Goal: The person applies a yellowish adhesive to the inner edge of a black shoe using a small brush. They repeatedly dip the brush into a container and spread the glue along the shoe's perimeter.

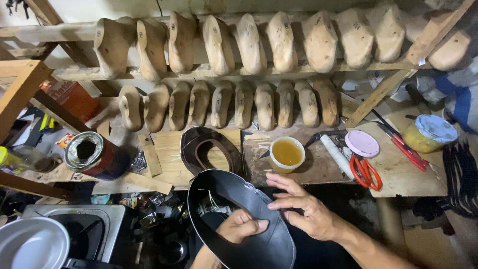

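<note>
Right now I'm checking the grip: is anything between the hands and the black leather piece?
Nothing visible: the left hand sits inside the black leather piece, and the right hand has fingertips on its edge.

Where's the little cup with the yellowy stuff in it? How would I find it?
Find the two rows of wooden shoe forms on the rack, then drop to the workbench below the lower row. The small round cup stands there, right of a dark leather piece and left of red-handled scissors. It alone is open and full of amber liquid.

Shoemaker's workshop: racked wooden lasts
</note>
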Available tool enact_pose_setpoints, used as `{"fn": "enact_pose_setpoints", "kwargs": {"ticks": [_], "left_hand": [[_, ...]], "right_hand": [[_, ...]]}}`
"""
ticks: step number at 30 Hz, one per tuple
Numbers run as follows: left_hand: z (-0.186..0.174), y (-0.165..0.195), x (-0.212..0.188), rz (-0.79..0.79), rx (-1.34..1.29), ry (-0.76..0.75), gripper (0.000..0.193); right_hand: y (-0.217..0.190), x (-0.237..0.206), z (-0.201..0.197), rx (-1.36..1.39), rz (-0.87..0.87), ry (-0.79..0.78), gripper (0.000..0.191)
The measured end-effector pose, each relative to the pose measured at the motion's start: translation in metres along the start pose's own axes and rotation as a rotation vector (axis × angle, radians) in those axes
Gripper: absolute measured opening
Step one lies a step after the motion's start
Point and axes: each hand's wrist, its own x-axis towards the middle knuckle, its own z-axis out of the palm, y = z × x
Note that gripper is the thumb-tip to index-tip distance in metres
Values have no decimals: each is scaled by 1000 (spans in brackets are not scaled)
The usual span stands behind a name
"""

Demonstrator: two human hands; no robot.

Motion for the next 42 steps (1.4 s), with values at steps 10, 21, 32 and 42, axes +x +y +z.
{"fn": "enact_pose_setpoints", "kwargs": {"ticks": [10, 21, 32, 42], "left_hand": [[-15, 2, -7, 179, 208, 139, 31], [7, 11, -17, -21, 183, 274, 27], [4, 6, -24, -22, 31, 264, 27], [-15, -20, -8, 166, 222, 490, 50]], "right_hand": [[20, -22, 13, 49, -48, 96, 41], [-2, -14, 10, 138, 130, 158, 32], [6, -11, 14, -137, -213, 103, 34], [11, -24, 33, -392, -319, 353, 41]]}}
